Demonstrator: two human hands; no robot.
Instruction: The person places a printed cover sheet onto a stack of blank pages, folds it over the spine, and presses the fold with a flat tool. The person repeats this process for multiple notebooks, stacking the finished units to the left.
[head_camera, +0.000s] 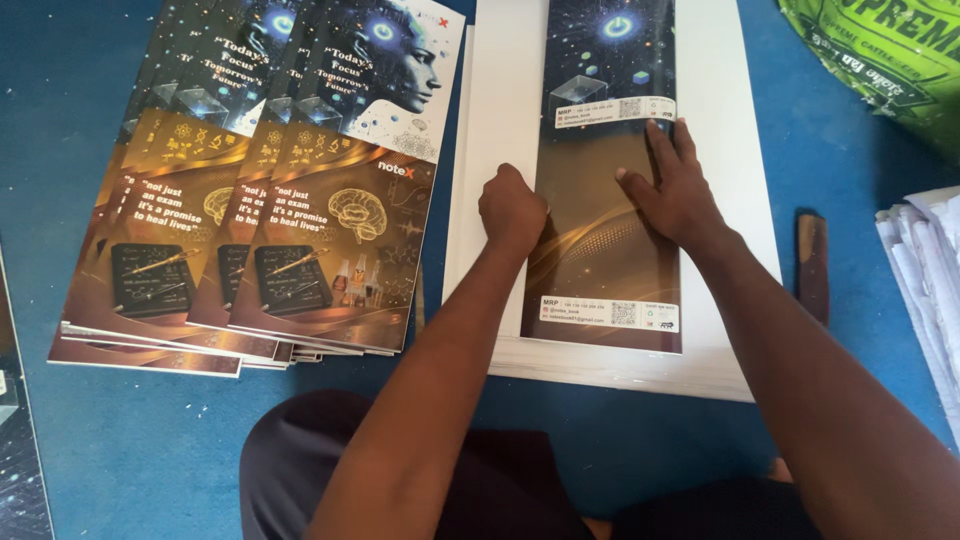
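Note:
A glossy printed cover sheet, dark blue at the top and brown-gold below, lies lengthwise on a thick stack of white paper. My left hand is a closed fist pressing down on the cover's left edge. My right hand lies flat on the cover's right half with fingers spread, pointing away from me.
To the left, several fanned printed covers lie in overlapping piles on the blue floor. A brown wooden tool lies right of the white stack. A green sack sits at top right, loose white papers at the right edge.

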